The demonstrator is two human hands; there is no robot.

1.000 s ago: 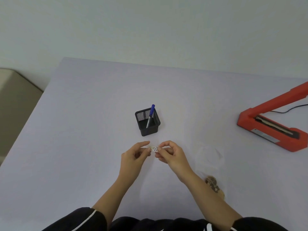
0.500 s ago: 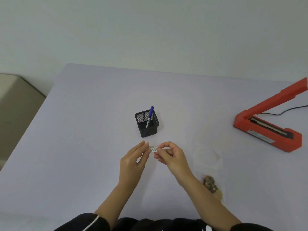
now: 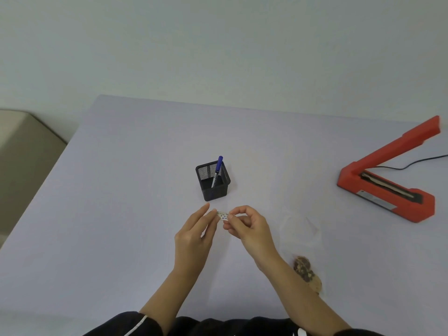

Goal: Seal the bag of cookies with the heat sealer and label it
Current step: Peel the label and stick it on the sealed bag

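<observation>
A small white label (image 3: 223, 215) with dark writing is held above the pale table (image 3: 121, 190), pinched at its two ends by my left hand (image 3: 196, 235) and my right hand (image 3: 249, 225). A clear plastic bag (image 3: 301, 235) lies flat to the right of my right hand, with brown cookies (image 3: 306, 271) at its near end, partly hidden by my right forearm. The red heat sealer (image 3: 385, 190) stands at the far right with its arm raised.
A black mesh pen holder (image 3: 213, 181) with a blue pen (image 3: 217, 169) stands just beyond my hands. A black cable (image 3: 417, 162) runs from the sealer to the right edge. The table's left edge runs diagonally, with a beige surface (image 3: 21, 151) beyond it.
My hands keep pinching the label in about the same place. The view has shifted, so the table and sealer sit a little lower and further left in frame.
</observation>
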